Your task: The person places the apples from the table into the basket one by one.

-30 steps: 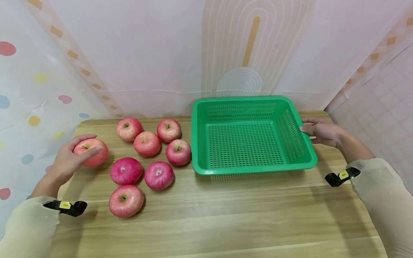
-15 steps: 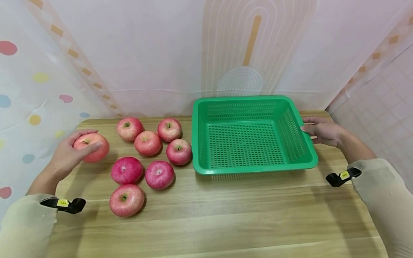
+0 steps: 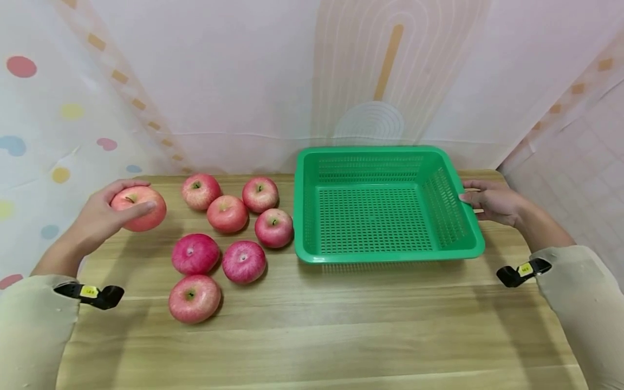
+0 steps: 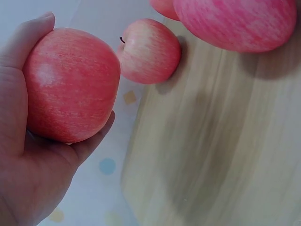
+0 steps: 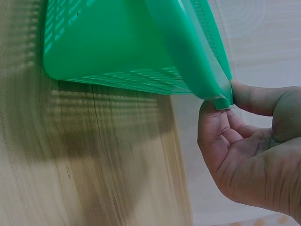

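Observation:
My left hand (image 3: 104, 214) grips a pinkish-red apple (image 3: 141, 210) at the table's left side, thumb over its near side and fingers round the far side. In the left wrist view that apple (image 4: 73, 84) sits in the curve of the hand (image 4: 37, 174), above the wood. On the right, my right hand (image 3: 497, 203) pinches the right rim of a green plastic basket (image 3: 390, 257). The right wrist view shows the thumb on top of the basket's rim (image 5: 188, 52) and the fingers of the hand (image 5: 254, 150) curled below it. Nothing lies inside the basket.
Several apples stand left of the basket, among them a dark pink apple (image 3: 195, 254), a striped apple (image 3: 195, 299) nearest the front, and an apple (image 3: 274, 228) close beside the basket's left wall. The wooden table (image 3: 312, 336) backs onto a patterned wall covering (image 3: 244, 81).
My left hand has lifted the apple up off the table, moving slightly away from me. My right hand keeps its pinch on the basket rim. The whole view has shifted a little.

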Motion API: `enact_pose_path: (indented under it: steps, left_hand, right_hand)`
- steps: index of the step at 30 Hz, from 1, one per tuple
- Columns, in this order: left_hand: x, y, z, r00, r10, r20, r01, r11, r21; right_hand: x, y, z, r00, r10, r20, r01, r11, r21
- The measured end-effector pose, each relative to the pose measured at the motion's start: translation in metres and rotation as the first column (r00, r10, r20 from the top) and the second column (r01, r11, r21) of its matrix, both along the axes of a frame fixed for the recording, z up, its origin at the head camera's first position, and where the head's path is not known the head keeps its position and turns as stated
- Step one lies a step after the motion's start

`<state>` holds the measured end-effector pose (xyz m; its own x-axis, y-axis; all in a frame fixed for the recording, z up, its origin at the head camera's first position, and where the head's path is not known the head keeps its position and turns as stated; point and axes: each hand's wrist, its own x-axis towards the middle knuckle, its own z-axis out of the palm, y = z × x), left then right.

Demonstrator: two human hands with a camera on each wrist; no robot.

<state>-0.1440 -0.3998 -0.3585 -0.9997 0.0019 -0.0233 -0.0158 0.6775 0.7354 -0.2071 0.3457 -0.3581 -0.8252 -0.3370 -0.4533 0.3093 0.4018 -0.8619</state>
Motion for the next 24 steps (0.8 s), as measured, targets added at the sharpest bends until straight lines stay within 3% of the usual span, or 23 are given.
enact_pose_path:
  steps: [12, 24]
  left_hand:
    - [-0.01, 0.015, 0.014, 0.998, -0.057, -0.024, 0.056, 0.998, -0.033]
    - [-0.026, 0.034, 0.028, 0.996, -0.089, -0.03, 0.089, 0.996, -0.008]
  right_hand:
    - [0.0, -0.001, 0.0, 1.0, 0.001, 0.011, -0.001, 1.0, 0.006]
    - [0.001, -0.001, 0.002, 1.0, -0.003, 0.014, 0.003, 1.0, 0.012]
